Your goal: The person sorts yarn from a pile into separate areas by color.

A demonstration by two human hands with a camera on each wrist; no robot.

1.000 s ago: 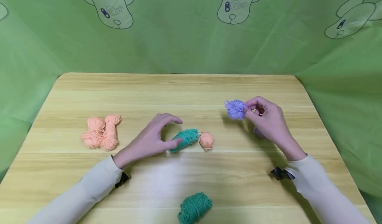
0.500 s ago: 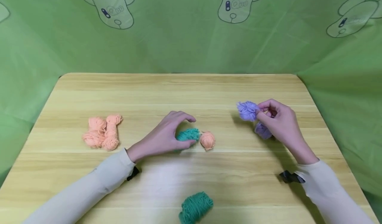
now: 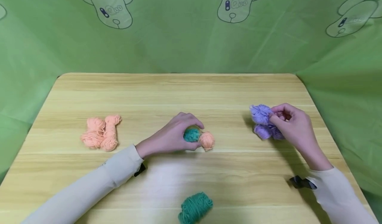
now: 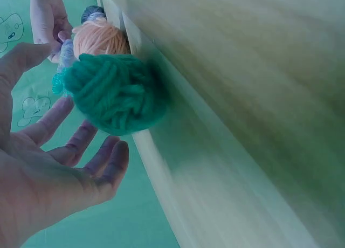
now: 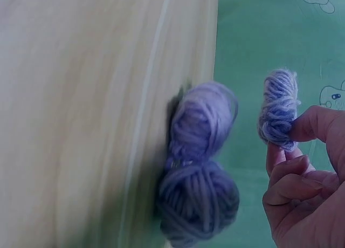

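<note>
My right hand (image 3: pixel 293 128) pinches a small purple yarn skein (image 3: pixel 260 114) between thumb and fingers, lifted off the table in the right wrist view. Two more purple bundles of yarn (image 5: pixel 199 202) lie on the tabletop, just below and beside it. Over a teal yarn skein (image 3: pixel 191 135) at mid-table arches my left hand (image 3: pixel 171 134), thumb on the near side and fingers on the far side. The left wrist view has those fingers spread, with a gap to the teal yarn (image 4: pixel 116 94). A peach yarn ball (image 3: pixel 207 140) sits just right of the teal skein, close to the fingertips.
Peach yarn skeins (image 3: pixel 110 133) lie side by side on the left of the wooden table (image 3: pixel 179 89). Near its front edge is a dark green yarn skein (image 3: pixel 195 208). A green printed cloth (image 3: pixel 179 48) hangs behind and at both sides.
My right hand has carried the purple skein to the right, above the other purple bundles. My left hand has slid right over the teal skein, toward the peach ball.
</note>
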